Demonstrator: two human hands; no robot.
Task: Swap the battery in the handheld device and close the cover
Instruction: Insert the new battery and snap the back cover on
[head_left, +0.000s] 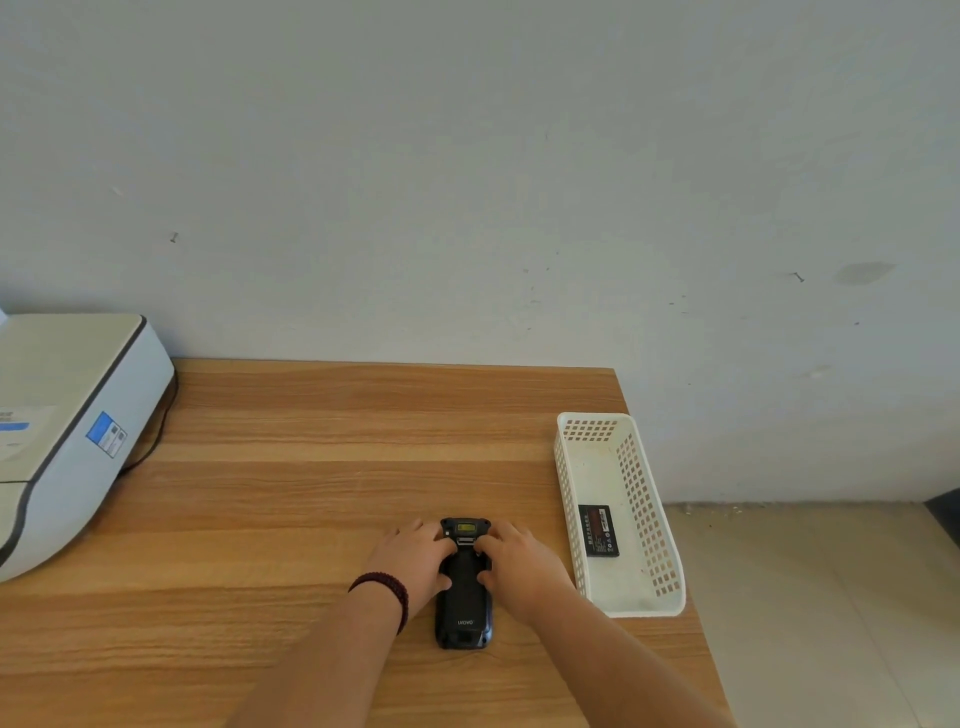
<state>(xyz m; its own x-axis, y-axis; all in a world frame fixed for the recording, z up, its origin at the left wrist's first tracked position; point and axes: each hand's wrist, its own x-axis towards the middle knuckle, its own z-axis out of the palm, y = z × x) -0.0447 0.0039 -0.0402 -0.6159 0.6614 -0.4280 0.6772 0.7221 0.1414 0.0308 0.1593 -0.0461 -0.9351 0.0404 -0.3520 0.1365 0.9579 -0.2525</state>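
The black handheld device (464, 597) lies face down on the wooden worktop (311, 467), near its front edge. Both hands grip it from the sides – the left hand (413, 561) and the right hand (519, 564) have fingers curled on its upper back, thumbs lower down. A loose battery (598, 530) lies in the white basket (644, 605), just beside on the right. A printer (67, 426) stands far left.
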